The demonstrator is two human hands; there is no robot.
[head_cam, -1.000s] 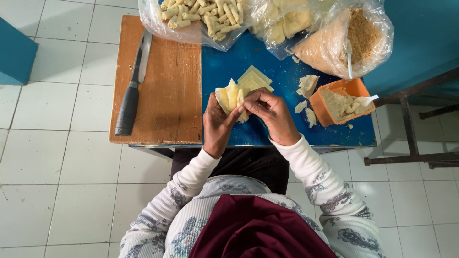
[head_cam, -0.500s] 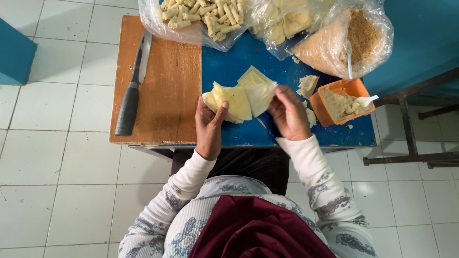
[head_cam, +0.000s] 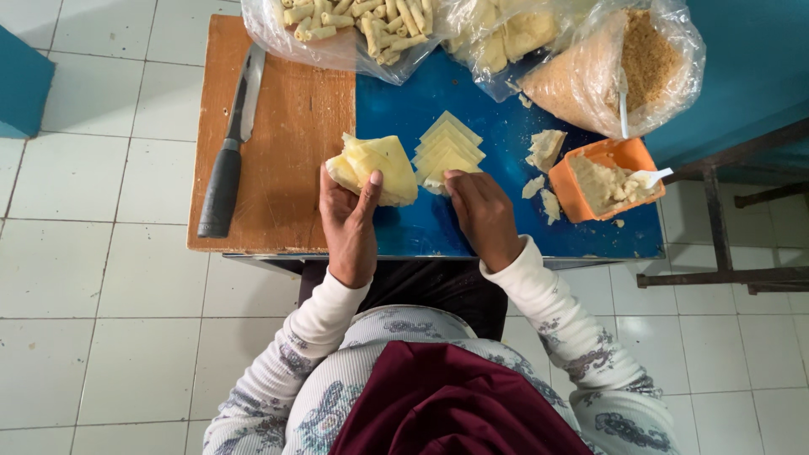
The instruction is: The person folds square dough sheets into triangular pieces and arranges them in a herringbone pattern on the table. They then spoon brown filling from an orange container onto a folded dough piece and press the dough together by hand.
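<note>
Parted now, left fingers [head_cam: 368, 187] pinch wrapper stack [head_cam: 377, 168]; right hand [head_cam: 482, 215] beside.

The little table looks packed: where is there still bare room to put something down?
Bare wood on the cutting board, between the knife and the left hand. Bare blue top at the near edge, between the right hand and the orange tub. The far edge is crowded with plastic bags.

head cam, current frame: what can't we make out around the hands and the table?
- Left hand: palm faces away; grip under the wrapper stack hidden.
- Right hand: fingertips cover the near edge of the table pile.
- Bags: cut off by top edge.
- Orange tub: filling detail too small.
- Table legs: hidden by tabletop and body.
</note>
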